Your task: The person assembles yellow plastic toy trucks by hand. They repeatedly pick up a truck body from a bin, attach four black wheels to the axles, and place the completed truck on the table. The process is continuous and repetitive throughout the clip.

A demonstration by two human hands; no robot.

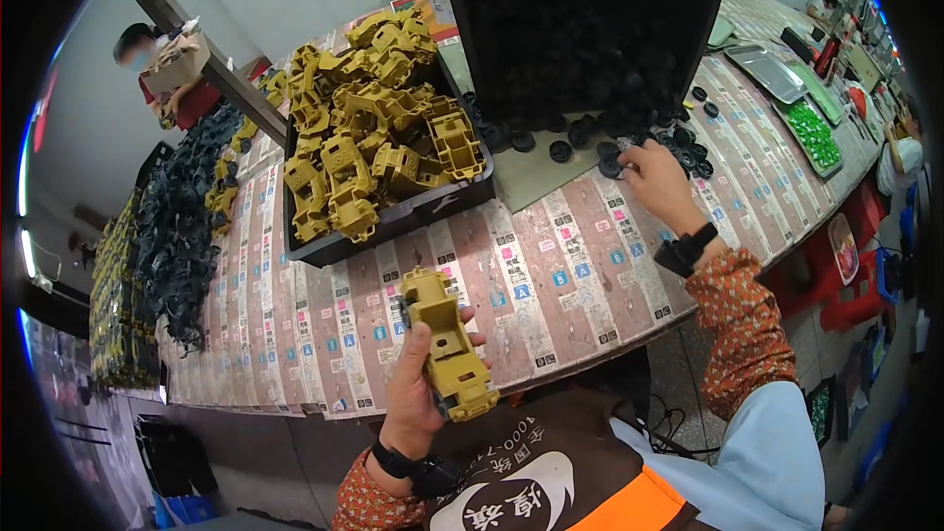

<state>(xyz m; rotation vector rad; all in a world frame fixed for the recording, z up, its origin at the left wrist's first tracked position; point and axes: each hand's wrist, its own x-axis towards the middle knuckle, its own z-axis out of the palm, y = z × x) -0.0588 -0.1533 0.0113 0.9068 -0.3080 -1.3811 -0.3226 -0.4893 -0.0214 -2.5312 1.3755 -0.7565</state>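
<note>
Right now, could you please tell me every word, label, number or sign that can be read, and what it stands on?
Wording left uncopied; print stands here:
Brown apron: white characters, digits and an emblem.
Table covering: characters and letters, some on pink or blue squares; smallest print illegible.
Yellow toy vehicle body in left hand: no legible text.

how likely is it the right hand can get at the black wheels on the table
Likely yes: the right hand is right at the black wheels, and nothing visible stands between them.
</note>
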